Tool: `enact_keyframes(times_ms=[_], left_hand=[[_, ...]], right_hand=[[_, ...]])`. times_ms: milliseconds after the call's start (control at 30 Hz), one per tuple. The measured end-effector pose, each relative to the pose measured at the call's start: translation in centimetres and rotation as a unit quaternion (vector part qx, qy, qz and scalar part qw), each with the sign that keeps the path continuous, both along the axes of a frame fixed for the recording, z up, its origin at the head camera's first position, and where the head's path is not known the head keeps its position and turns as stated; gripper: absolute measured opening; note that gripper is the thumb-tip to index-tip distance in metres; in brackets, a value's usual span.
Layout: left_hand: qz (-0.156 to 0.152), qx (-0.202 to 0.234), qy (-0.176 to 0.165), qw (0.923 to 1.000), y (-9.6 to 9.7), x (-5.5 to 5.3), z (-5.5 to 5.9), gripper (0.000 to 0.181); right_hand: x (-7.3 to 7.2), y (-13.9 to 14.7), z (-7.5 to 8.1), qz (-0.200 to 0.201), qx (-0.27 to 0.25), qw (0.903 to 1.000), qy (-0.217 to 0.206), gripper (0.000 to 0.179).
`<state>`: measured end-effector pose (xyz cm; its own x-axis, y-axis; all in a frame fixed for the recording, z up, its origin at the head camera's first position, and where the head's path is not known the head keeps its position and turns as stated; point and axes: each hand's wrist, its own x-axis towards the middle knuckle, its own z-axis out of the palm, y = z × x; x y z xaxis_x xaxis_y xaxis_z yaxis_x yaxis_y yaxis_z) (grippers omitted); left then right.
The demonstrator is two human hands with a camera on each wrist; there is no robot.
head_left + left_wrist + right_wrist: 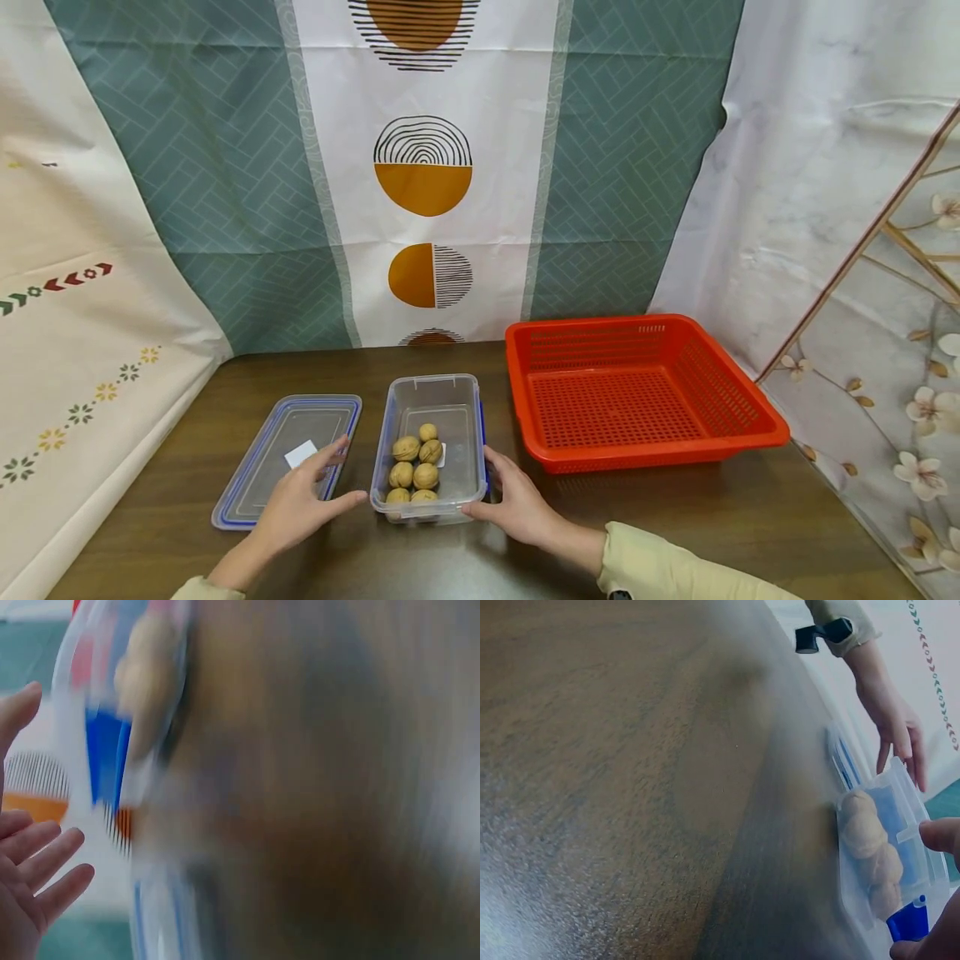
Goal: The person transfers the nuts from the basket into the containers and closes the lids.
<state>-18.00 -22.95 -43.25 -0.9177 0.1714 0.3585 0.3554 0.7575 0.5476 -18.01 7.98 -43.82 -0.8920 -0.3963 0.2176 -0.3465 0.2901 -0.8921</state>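
Observation:
A clear plastic food container (405,400) with blue side latches stands on the table, holding several walnuts (426,476) bunched toward its near end. At its near right corner my right hand (521,504) grips it, thumb on the near rim and fingers along the right side by the blue latch (909,921). My left hand (296,507) is spread at the container's left, its thumb tip very close to the near left corner. Below the left fingers lies the flat clear lid (258,487) with a blue seal. Motion blurs much of the left wrist view.
A red perforated plastic basket (615,408) stands to the right of the container on the brown wooden table (645,525). Behind the table hangs a patterned curtain (442,192). A small white square (301,453) shows at the lid.

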Motion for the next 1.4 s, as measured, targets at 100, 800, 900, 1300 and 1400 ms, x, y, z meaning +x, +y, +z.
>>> enact_keyframes(times_ms=[100,800,900,1300,1400], left_hand=[[0.041,-0.037,-0.019,0.9983,-3.1,-1.0,0.5,0.078],[0.083,-0.068,-0.109,0.9882,-13.8,-1.6,-1.7,0.067],[0.073,-0.050,-0.126,0.9880,-13.9,-1.8,-1.7,0.061],[0.002,0.152,-0.263,0.9527,-15.0,-1.4,-2.2,0.062],[-0.015,0.190,-0.281,0.9406,-15.5,-1.2,-2.3,0.054]], right_hand=[[-0.1,0.0,-0.1,0.005,-0.006,1.0000,-0.005,0.081],[0.1,0.5,0.3,0.007,0.018,0.9998,-0.004,0.081],[0.1,0.6,0.3,0.006,0.022,0.9997,-0.005,0.081],[0.1,1.0,0.1,0.009,0.034,0.9992,-0.019,0.079],[0.0,1.2,0.2,0.014,0.018,0.9995,-0.023,0.078]])
